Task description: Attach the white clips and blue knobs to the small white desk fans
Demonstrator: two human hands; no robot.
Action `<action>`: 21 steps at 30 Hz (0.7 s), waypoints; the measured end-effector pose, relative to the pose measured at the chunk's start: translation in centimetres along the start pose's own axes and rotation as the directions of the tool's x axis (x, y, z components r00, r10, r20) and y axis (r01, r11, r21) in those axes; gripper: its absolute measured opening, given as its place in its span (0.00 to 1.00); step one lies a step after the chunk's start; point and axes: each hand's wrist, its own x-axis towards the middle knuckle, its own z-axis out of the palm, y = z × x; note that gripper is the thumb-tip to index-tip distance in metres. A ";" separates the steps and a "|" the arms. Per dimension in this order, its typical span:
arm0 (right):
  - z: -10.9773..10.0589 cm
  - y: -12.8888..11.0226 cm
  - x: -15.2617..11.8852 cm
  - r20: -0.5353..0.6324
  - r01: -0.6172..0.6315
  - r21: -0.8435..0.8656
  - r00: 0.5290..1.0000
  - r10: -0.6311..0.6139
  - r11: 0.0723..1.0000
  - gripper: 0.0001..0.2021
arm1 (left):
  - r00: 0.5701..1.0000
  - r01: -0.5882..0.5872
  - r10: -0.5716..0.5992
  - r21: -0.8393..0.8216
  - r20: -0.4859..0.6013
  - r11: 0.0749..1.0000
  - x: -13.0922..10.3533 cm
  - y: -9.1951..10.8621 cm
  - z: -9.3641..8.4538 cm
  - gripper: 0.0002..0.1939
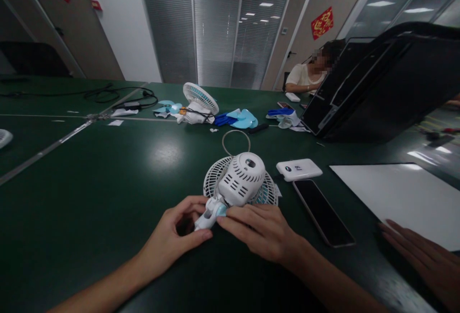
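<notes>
A small white fan [241,179] lies face down on the green table, its motor housing upward and its round grille beneath. My left hand [176,231] grips the white clip at the fan's base between thumb and fingers. My right hand [255,226] has its fingers closed on the light-blue knob [222,210] where the clip joins the housing. A thin cable loop [236,135] lies behind the fan.
A phone [323,213] and white power bank [299,169] lie right of the fan, near a whiteboard [406,193] and another person's hand [420,255]. Farther back are a second fan [197,104], blue blades [244,119], a black case [381,87] and a seated person [305,75].
</notes>
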 end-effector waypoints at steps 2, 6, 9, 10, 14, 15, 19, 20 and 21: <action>-0.1 0.1 0.0 0.002 -0.001 -0.002 1.000 0.001 1.000 0.14 | 1.000 0.019 -0.019 -0.018 0.015 1.000 0.0 0.0 0.0 0.23; -0.4 0.2 0.2 0.026 0.025 -0.017 0.999 -0.024 1.000 0.13 | 0.999 0.037 -0.036 -0.052 0.019 0.998 0.1 0.2 0.2 0.22; -0.8 0.3 0.2 0.051 0.047 -0.051 0.998 -0.044 0.998 0.13 | 0.999 0.043 -0.041 -0.055 0.023 0.998 0.2 0.3 0.2 0.22; -0.8 0.4 0.2 0.053 0.050 -0.059 0.998 -0.046 0.997 0.13 | 0.999 0.045 -0.044 -0.055 0.025 0.997 0.2 0.4 0.2 0.22; -0.8 0.4 0.2 0.038 0.054 -0.064 0.998 -0.052 0.996 0.14 | 0.999 0.048 -0.047 -0.055 0.023 0.997 0.2 0.5 0.2 0.22; -0.8 0.4 0.2 0.031 0.054 -0.062 0.998 -0.053 0.997 0.14 | 0.999 0.050 -0.048 -0.055 0.022 0.997 0.2 0.5 0.2 0.22; -0.8 0.5 0.2 0.033 0.058 -0.078 0.998 -0.055 0.995 0.12 | 0.999 0.052 -0.050 -0.066 0.021 0.996 0.2 0.6 0.3 0.22; -0.8 0.5 0.2 0.042 0.062 -0.088 0.997 -0.059 0.994 0.12 | 0.999 0.049 -0.048 -0.070 0.022 0.996 0.2 0.6 0.3 0.21; -0.8 0.5 0.2 0.050 0.068 -0.099 0.997 -0.064 0.993 0.13 | 0.999 0.048 -0.046 -0.073 0.024 0.996 0.2 0.6 0.3 0.21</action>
